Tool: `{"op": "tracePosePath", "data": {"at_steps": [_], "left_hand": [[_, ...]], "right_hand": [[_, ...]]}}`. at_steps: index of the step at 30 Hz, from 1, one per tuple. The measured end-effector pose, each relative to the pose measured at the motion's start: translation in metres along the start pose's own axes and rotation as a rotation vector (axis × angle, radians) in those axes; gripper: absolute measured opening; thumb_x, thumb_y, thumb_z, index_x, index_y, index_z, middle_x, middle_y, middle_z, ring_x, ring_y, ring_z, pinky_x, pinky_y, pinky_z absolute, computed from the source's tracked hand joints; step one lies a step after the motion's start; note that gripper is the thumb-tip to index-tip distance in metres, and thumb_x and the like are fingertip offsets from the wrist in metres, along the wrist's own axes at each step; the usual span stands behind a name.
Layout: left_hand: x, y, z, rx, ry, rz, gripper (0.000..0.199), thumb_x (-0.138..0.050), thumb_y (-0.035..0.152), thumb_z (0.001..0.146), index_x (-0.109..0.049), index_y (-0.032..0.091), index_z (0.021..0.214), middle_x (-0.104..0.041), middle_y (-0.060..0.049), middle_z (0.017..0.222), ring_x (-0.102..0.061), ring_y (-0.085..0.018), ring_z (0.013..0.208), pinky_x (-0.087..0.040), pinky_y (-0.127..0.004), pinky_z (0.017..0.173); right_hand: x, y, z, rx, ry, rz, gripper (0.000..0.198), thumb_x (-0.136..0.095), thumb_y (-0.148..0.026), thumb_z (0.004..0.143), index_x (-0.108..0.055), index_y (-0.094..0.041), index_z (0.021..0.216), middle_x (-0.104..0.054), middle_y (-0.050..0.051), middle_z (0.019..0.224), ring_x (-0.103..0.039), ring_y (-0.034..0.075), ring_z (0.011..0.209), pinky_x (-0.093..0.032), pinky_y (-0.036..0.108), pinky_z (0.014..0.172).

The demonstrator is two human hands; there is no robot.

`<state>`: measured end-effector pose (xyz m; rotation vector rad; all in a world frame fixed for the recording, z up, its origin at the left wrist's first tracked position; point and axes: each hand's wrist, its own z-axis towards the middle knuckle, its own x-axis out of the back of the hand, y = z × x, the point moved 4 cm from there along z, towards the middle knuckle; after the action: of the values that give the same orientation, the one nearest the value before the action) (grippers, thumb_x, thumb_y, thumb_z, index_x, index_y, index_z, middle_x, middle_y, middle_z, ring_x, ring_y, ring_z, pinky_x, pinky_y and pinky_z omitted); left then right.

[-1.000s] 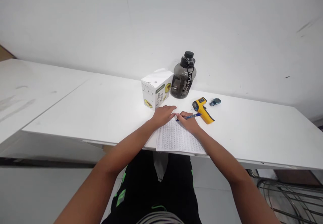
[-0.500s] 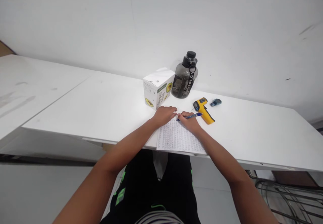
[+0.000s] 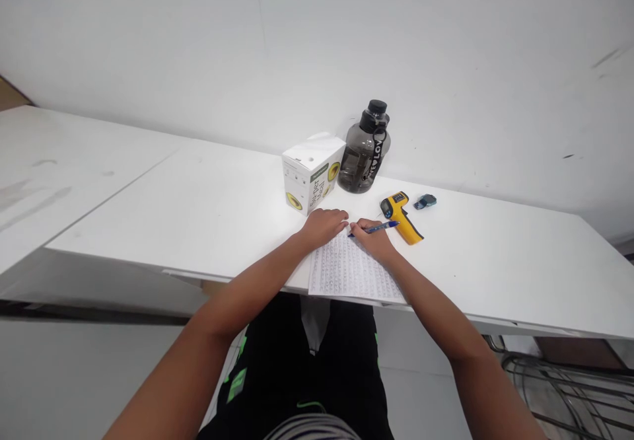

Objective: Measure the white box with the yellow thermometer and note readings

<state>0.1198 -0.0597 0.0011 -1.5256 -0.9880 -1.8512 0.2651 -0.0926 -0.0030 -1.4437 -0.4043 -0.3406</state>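
Note:
A sheet of paper (image 3: 351, 271) covered in rows of small marks lies at the table's front edge. My right hand (image 3: 372, 238) is closed round a blue pen (image 3: 381, 227), whose tip meets the upper part of the sheet. On the paper's upper left rests my left hand (image 3: 324, 225), flat with its fingers stretched out and holding nothing. Just beyond it stands a white box (image 3: 313, 172) printed with avocados. To the right of the pen lies a yellow infrared thermometer (image 3: 407, 222).
A dark translucent water jug (image 3: 361, 156) stands behind the box, close to the wall. A small blue-black device (image 3: 424, 201) lies right of the thermometer. The white table (image 3: 505, 255) runs along the wall. Metal racks (image 3: 564, 387) are at the lower right.
The view has shifted very slightly. Both hands keep almost the same place, and the pen stays in my right hand on the paper.

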Motion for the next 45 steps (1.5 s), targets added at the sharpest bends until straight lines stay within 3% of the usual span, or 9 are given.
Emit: {"op": "tracePosePath", "data": {"at_steps": [21,25,28,33,38,43,45], "left_hand": [[0.002,0.0,-0.001,-0.034,0.016,-0.045,0.028,-0.039,0.033,0.101,-0.061,0.022,0.114,-0.071,-0.004,0.113,-0.066,-0.021,0.102,-0.044,-0.033,0.08],[0.0,-0.001,0.0,-0.032,0.014,-0.026,0.028,-0.039,0.032,0.101,-0.062,0.022,0.114,-0.071,-0.003,0.113,-0.066,-0.022,0.101,-0.043,-0.033,0.079],[0.001,-0.001,-0.001,-0.054,0.023,-0.017,0.03,-0.04,0.035,0.101,-0.061,0.021,0.117,-0.071,-0.004,0.114,-0.066,-0.022,0.1,-0.044,-0.033,0.078],[0.014,0.0,-0.005,-0.14,0.206,-0.023,0.032,-0.04,0.037,0.101,-0.066,0.019,0.11,-0.071,-0.006,0.1,-0.066,-0.021,0.095,-0.045,-0.034,0.081],[0.026,-0.007,-0.009,-0.139,0.421,-0.052,0.038,-0.035,0.035,0.101,-0.068,0.018,0.101,-0.07,-0.007,0.086,-0.064,-0.019,0.085,-0.045,-0.034,0.077],[0.031,-0.007,-0.013,-0.112,0.493,-0.047,0.04,-0.032,0.034,0.101,-0.069,0.02,0.093,-0.066,-0.006,0.075,-0.062,-0.019,0.078,-0.043,-0.038,0.08],[0.034,-0.008,-0.015,-0.082,0.539,-0.038,0.037,-0.034,0.033,0.099,-0.068,0.021,0.091,-0.065,-0.006,0.073,-0.06,-0.02,0.077,-0.042,-0.041,0.084]], "right_hand": [[0.001,0.003,0.0,-0.002,0.046,-0.004,0.035,-0.054,-0.047,0.08,-0.051,-0.022,0.056,-0.051,-0.002,0.053,-0.045,0.014,0.057,-0.036,0.028,0.056],[0.002,0.003,0.002,-0.007,-0.004,0.051,0.034,-0.057,-0.045,0.079,-0.053,-0.021,0.054,-0.048,-0.003,0.051,-0.042,0.013,0.054,-0.034,0.028,0.054],[0.007,0.007,0.005,-0.05,0.034,0.127,0.036,-0.058,-0.044,0.08,-0.052,-0.021,0.053,-0.046,-0.005,0.048,-0.04,0.012,0.05,-0.033,0.027,0.053],[0.016,0.006,0.005,0.007,0.105,0.161,0.04,-0.056,-0.053,0.086,-0.063,-0.02,0.065,-0.051,-0.003,0.053,-0.047,0.014,0.055,-0.038,0.028,0.057],[0.024,-0.002,-0.002,0.06,0.154,-0.013,0.046,-0.048,-0.062,0.09,-0.068,-0.021,0.083,-0.059,0.0,0.062,-0.057,0.018,0.065,-0.044,0.03,0.066],[0.022,-0.001,0.001,0.218,0.166,-0.261,0.036,-0.053,-0.05,0.09,-0.069,-0.02,0.101,-0.071,0.008,0.093,-0.064,0.022,0.08,-0.047,0.033,0.078],[0.021,0.006,0.004,0.195,0.169,-0.316,0.038,-0.054,-0.042,0.087,-0.066,-0.019,0.115,-0.071,0.008,0.096,-0.063,0.022,0.077,-0.048,0.034,0.076]]}}
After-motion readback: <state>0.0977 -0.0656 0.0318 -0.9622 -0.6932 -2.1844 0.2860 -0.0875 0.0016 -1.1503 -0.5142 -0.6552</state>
